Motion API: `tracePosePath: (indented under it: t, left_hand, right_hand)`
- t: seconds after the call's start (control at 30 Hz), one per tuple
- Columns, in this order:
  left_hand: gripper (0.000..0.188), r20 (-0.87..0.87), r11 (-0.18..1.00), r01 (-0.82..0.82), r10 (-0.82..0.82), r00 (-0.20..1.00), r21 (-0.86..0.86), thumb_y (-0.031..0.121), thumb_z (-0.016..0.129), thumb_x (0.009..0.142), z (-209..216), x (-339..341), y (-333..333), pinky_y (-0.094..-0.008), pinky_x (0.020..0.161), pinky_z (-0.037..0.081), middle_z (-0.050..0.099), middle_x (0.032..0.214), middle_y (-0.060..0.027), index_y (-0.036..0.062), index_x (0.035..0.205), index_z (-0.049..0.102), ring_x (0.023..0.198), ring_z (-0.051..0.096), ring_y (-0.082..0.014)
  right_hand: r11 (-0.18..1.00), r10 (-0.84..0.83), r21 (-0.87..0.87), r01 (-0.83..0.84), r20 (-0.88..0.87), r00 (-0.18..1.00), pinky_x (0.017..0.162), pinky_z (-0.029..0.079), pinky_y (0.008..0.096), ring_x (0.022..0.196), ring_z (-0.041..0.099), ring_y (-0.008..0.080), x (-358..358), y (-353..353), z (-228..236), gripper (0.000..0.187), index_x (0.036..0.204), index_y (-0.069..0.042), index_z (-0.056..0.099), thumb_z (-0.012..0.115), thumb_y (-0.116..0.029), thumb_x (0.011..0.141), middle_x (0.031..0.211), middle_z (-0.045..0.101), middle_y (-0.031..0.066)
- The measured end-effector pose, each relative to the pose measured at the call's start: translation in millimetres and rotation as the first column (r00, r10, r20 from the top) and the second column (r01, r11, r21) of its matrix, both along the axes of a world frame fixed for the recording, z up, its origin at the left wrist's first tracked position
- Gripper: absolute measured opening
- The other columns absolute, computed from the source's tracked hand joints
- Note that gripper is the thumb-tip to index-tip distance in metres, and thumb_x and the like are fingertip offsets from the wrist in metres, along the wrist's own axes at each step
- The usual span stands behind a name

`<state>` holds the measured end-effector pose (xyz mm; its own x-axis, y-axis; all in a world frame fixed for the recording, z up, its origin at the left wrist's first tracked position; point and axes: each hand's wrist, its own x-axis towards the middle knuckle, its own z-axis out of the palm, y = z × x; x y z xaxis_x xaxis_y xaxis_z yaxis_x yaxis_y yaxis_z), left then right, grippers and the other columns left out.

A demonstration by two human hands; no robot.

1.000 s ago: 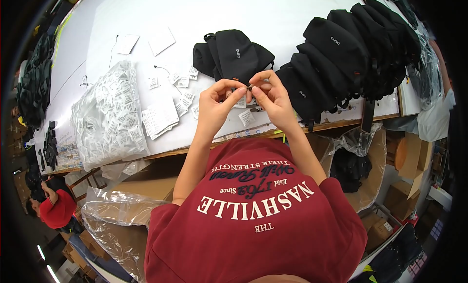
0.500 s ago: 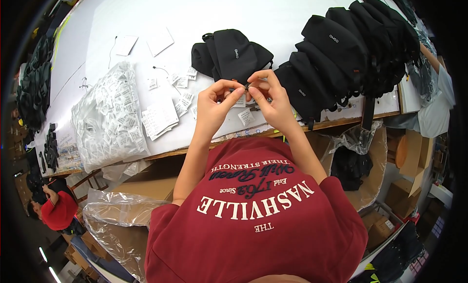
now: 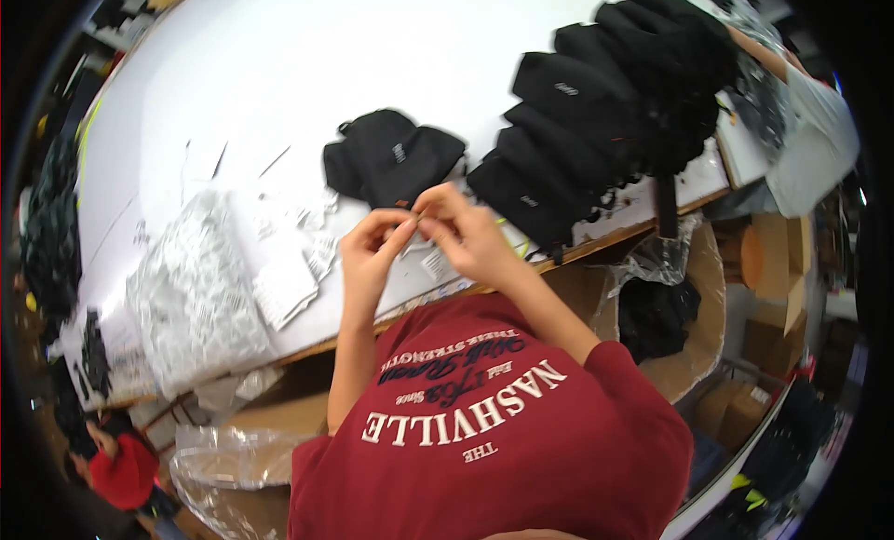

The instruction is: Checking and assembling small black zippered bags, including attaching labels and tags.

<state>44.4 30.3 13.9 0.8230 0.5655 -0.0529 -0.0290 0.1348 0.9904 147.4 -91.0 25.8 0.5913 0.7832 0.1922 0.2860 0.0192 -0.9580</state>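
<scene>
White tabletop [image 3: 279, 65] spreads beyond your hands, with its wooden front edge nearer your body than they are. Your left hand [image 3: 366, 253] and right hand [image 3: 473, 244] meet tip to tip above it, each drawn narrow, thumb against index finger. Between them you pinch a small dark piece [image 3: 418, 219]; it is too small and blurred for you to tell what it is, which way its long axis runs, or whether it joins the bag behind it.

That black bag [image 3: 396, 158] lies just beyond the pinch, slightly to the left of your right hand and straight ahead of your left. Its body runs away from you, with a flap out to either side, and its narrow near end points at your fingertips. Neither hand is clearly nearer, though your right index finger overlaps its near right edge.

Right of your right hand, and farther out, a row of black bags [image 3: 596, 121] slants away. Left of your left hand lie loose white papers [image 3: 284, 289], then a clear plastic bag of white labels [image 3: 198, 293]. One white label [image 3: 435, 264] rests below the pinch, between your wrists.
</scene>
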Motion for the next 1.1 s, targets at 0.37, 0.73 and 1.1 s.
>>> tracePosePath:
  t: [0.37,0.73,1.1]
  left_hand:
    - [0.017,-0.012,0.898,0.411,-0.418,0.908,-0.156,0.002,0.067,0.079,-0.6,-4.5,20.9,-0.0176,0.060,0.038,0.051,0.064,0.0044,0.0024,0.092,0.057,0.062,0.049,-0.0035]
    - [0.005,-0.064,0.994,0.075,-0.071,0.995,0.074,0.004,0.065,0.083,-5.4,-21.0,25.2,-0.0165,0.059,0.035,0.061,0.077,0.0014,-0.0001,0.086,0.063,0.066,0.050,-0.0027]
    - [0.010,0.026,0.998,-0.052,0.051,0.998,0.031,0.008,0.063,0.087,-2.5,-7.5,6.5,-0.0154,0.061,0.039,0.063,0.076,-0.0001,-0.0015,0.090,0.063,0.067,0.055,-0.0034]
  right_hand:
    - [0.934,0.345,0.003,-0.357,-0.263,0.901,0.062,0.044,0.0243,0.068,0.057,0.0105,11.1,-8.8,18.5,0.015,0.101,-0.003,0.042,0.052,-0.002,0.089,0.075,0.061,0.0061]
    - [0.970,0.242,0.089,-0.226,-0.289,0.926,0.063,0.044,0.0242,0.068,0.056,0.0095,0.2,4.4,2.0,0.012,0.100,-0.003,0.042,0.049,-0.003,0.090,0.072,0.057,0.0043]
    - [0.992,0.125,0.029,-0.122,-0.189,0.974,0.066,0.047,0.0245,0.073,0.061,0.0122,0.5,5.6,3.9,0.012,0.101,-0.003,0.042,0.049,-0.005,0.091,0.077,0.062,0.0075]
